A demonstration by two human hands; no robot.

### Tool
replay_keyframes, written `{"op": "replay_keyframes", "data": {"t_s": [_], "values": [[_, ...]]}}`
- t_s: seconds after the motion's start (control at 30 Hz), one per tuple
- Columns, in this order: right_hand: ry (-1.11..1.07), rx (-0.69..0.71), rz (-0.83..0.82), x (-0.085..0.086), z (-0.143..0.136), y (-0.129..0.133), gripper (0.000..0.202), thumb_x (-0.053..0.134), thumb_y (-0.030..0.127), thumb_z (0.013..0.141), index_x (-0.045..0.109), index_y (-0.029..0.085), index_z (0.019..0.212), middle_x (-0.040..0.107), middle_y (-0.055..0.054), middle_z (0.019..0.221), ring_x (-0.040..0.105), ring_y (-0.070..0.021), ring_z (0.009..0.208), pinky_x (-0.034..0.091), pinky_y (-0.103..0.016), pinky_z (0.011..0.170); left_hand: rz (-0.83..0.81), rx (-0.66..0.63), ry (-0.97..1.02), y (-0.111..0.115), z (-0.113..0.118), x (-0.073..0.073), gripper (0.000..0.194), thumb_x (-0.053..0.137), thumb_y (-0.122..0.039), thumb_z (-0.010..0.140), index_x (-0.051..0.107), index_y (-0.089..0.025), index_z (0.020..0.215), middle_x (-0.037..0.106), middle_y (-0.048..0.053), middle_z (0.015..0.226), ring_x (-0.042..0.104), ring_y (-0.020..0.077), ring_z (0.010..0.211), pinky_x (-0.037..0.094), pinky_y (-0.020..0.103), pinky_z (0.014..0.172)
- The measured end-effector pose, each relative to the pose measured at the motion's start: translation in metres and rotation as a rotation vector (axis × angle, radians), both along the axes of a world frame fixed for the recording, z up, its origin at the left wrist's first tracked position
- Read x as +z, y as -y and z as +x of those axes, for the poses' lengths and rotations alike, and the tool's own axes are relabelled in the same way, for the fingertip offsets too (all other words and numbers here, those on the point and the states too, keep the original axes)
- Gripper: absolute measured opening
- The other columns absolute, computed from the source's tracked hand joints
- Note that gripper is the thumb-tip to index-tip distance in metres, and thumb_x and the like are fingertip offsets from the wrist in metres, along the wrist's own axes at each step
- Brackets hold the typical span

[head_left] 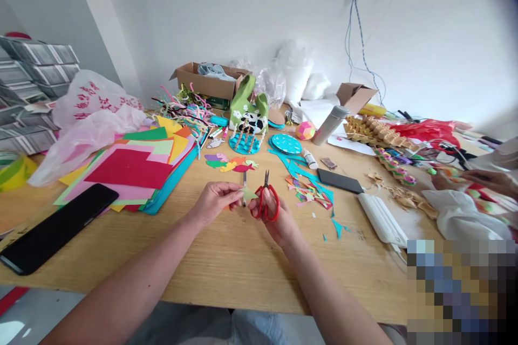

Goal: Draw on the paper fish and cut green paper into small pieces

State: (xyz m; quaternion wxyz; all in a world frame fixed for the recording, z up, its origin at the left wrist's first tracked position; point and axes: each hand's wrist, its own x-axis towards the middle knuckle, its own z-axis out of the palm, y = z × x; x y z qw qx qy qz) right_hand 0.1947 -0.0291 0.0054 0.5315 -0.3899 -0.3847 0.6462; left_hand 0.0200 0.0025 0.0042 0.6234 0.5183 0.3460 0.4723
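Wooden table (243,285) spans the near and middle part of the scene. On its left side: a spread pile of coloured sheets (129,170), a dark red sheet on top. White plastic bag (91,105) with red lettering lies just beyond the pile, far left. Cardboard box (218,83) stands at the far edge, flaps open, grey-blue material inside. Black phone (60,226) lies flat at near left, its far end close to the sheets. Green panda bag (251,105) stands upright at far centre.

Left hand (214,199), near centre: thumb and fingertips closed in a pinch on the left part of a pale green paper piece (249,194). Right hand (281,221), just to its right: fingers curled around the red handles of the scissors (266,187), grip closed; blades point to the far side and look nearly together (whether they touch the paper, cannot tell). The paper piece sits between the 2 hands, above the table. Another person's hand (491,180) is at far right, well apart from these 2.

Fish cut-outs (231,164) in several colours lie overlapping, just beyond the hands. Pen (244,178) lies between them and the paper piece. Paper scraps (303,186), the smallest items, scattered right of the scissors
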Motion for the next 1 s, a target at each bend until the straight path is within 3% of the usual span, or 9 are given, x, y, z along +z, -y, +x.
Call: {"op": "replay_keyframes", "data": {"t_s": [0.1,0.2,0.3,0.47,0.63,0.87,1.0], "values": [[-0.023,-0.008,0.031,0.0012,0.0017,-0.0011,0.03,0.076,0.041,0.072,0.06,0.017,0.077,0.064,-0.001,0.065,0.053,-0.011,0.055,0.037,-0.024,0.054,0.056,-0.053,-0.014,0.0008,0.0001,0.0,0.02,0.075,-0.027,0.071,0.077,-0.018,0.088,0.073,0.005,0.082,0.066,0.0168,0.076,0.052,0.028,0.074],[-0.017,-0.049,0.049,0.0031,0.0034,-0.002,0.027,0.081,0.028,0.064,0.059,0.018,0.076,0.058,0.003,0.062,0.052,-0.01,0.055,0.038,-0.024,0.055,0.151,-0.074,-0.031,-0.0008,-0.0004,-0.0022,0.017,0.073,-0.023,0.072,0.077,-0.02,0.088,0.073,0.005,0.094,0.066,0.0197,0.092,0.051,0.03,0.085],[-0.016,-0.086,0.076,0.0037,0.0048,-0.0021,0.027,0.081,0.024,0.061,0.06,0.018,0.076,0.059,0.003,0.067,0.053,-0.0102,0.057,0.041,-0.025,0.057,0.203,-0.082,-0.056,-0.0026,-0.0008,-0.0053,0.017,0.071,-0.022,0.074,0.077,-0.02,0.09,0.073,0.005,0.096,0.067,0.0202,0.094,0.052,0.031,0.085],[0.027,-0.131,0.14,0.0018,0.0073,-0.0019,0.026,0.08,0.022,0.063,0.06,0.018,0.078,0.061,0.002,0.069,0.053,-0.0104,0.059,0.042,-0.025,0.058,0.103,-0.033,-0.015,-0.0023,0.0007,-0.0059,0.03,0.073,-0.024,0.074,0.074,-0.019,0.103,0.074,0.007,0.102,0.068,0.0222,0.096,0.053,0.036,0.089],[0.017,-0.131,0.119,0.0007,0.0082,-0.0032,0.025,0.08,0.022,0.064,0.06,0.018,0.079,0.061,0.002,0.069,0.054,-0.0102,0.059,0.041,-0.024,0.058,0.156,-0.026,0.01,-0.0015,0.0023,-0.0041,0.042,0.073,-0.021,0.075,0.068,-0.025,0.117,0.071,0.006,0.104,0.067,0.0181,0.091,0.055,0.032,0.082],[-0.084,0.015,0.001,0.001,0.0043,-0.003,0.025,0.081,0.025,0.064,0.061,0.017,0.075,0.058,0.003,0.062,0.052,-0.0102,0.055,0.039,-0.024,0.056,0.391,-0.039,-0.062,-0.004,-0.0007,-0.0037,0.029,0.07,-0.016,0.076,0.074,-0.026,0.102,0.06,0.008,0.118,0.056,0.0231,0.115,0.052,0.033,0.089],[-0.124,0.071,-0.027,-0.0026,0.0052,-0.0029,0.023,0.081,0.029,0.069,0.063,0.016,0.077,0.061,0.001,0.065,0.052,-0.0097,0.056,0.04,-0.023,0.057,0.357,-0.026,-0.099,-0.0033,-0.0016,-0.0008,0.012,0.074,-0.018,0.073,0.076,-0.021,0.084,0.063,0.009,0.112,0.057,0.0234,0.112,0.049,0.033,0.092]]}}
